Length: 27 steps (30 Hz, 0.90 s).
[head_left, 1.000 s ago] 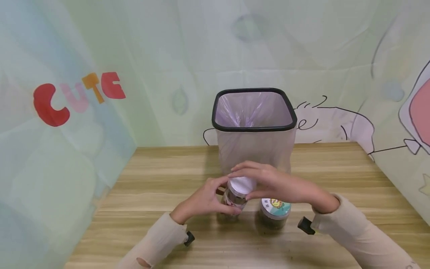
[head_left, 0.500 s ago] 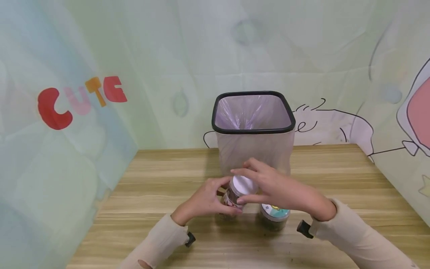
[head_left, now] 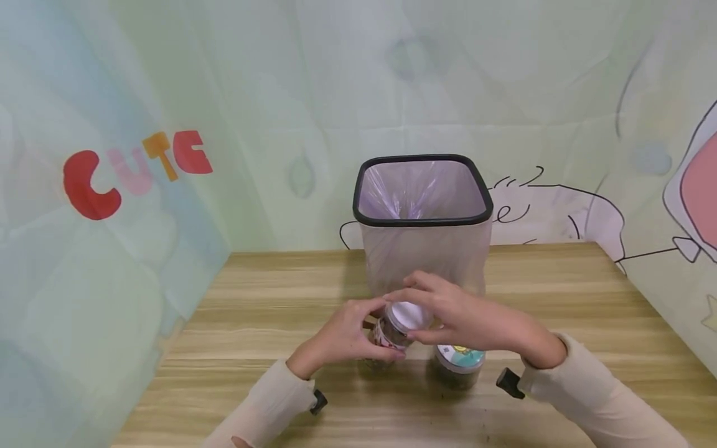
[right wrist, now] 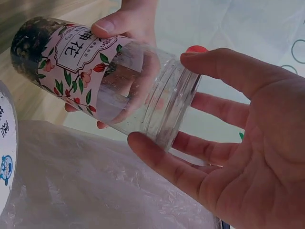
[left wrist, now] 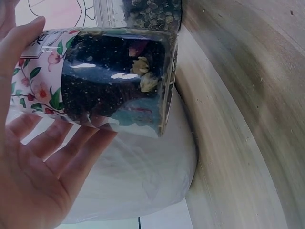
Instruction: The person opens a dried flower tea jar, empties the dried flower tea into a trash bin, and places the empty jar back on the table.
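**Flowered jar (head_left: 388, 336) held between left hand (head_left: 350, 333) and right hand (head_left: 467, 314)**

Nearest us are two pale sleeves (head_left: 269, 401), reaching up to the hands. Just on the near side of the right hand, partly covered by it, we see a second jar (head_left: 458, 370) standing on the table (head_left: 269, 348), its lid white and teal with a yellow picture.

Between the hands is the flowered jar, tilted with its top toward the right hand. We see the left hand curled round its pink label, thumb on one side, fingers on the other. The right hand is partly open, thumb and fingers pinching the clear ridged end. Dark contents with pale blossoms sit at the base; we cannot tell whether that base touches the table.

Just beyond the hands stands a bag-lined bin (head_left: 420, 222) with a black rim. Farthest, we see a printed wall cloth (head_left: 269, 124), red, pink and orange letters (head_left: 84, 186) beyond the left hand.
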{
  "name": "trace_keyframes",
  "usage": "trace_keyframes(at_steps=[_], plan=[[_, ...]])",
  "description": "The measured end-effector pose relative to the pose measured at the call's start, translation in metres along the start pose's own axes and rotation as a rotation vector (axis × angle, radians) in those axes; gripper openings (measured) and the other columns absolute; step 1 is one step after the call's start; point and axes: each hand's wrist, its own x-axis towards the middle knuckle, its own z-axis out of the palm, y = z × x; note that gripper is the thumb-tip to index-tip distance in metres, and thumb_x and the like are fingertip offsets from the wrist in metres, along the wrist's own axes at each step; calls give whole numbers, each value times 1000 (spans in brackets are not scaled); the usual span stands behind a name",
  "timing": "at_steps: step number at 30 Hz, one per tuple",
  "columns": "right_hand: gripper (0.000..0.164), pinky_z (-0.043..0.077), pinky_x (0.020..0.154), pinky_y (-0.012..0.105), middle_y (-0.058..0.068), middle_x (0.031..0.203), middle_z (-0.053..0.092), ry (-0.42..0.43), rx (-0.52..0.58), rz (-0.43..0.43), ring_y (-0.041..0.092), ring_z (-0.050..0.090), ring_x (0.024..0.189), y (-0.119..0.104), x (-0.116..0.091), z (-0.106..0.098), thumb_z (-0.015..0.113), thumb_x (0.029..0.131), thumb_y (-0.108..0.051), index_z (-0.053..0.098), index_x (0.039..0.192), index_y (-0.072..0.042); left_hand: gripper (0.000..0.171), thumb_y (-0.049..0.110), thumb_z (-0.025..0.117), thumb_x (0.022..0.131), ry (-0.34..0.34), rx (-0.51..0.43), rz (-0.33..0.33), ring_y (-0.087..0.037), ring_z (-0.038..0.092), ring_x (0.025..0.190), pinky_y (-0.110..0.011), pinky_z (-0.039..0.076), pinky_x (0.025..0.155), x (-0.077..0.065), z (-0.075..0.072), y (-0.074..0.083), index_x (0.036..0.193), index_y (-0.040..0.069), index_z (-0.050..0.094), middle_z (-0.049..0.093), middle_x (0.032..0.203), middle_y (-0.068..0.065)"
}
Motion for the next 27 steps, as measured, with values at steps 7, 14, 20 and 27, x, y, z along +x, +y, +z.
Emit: trace_keyframes(at_steps=[7,14,20,27], plan=[[57,51,93,39,6,133,50,-20,-3,-38,22,50,120,1,0,-3,77,82,-10,56,135,-14,77,38,93,68,9,18,13,-8,65,96,-22,56,77,1,-1,0,134,16,60,69,109,5],[68,52,86,33,4,130,50,49,-20,43,16,53,112,-2,2,2,80,84,-40,51,141,-14,62,40,91,69,-6,30,9,-6,65,93,-21,56,76,3,0,1,119,15,63,69,102,6],[53,53,69,20,-2,108,56,27,-36,141,8,56,86,-1,1,3,74,89,-42,60,128,-8,68,35,92,68,-4,8,-16,-8,65,94,-20,56,76,3,1,1,125,14,63,70,105,4],[47,54,84,31,-1,121,57,20,-6,64,15,55,108,4,-1,3,75,87,-24,61,130,-10,70,39,92,69,-21,-18,-42,-8,65,95,-22,56,77,2,0,1,127,17,62,68,105,6]])
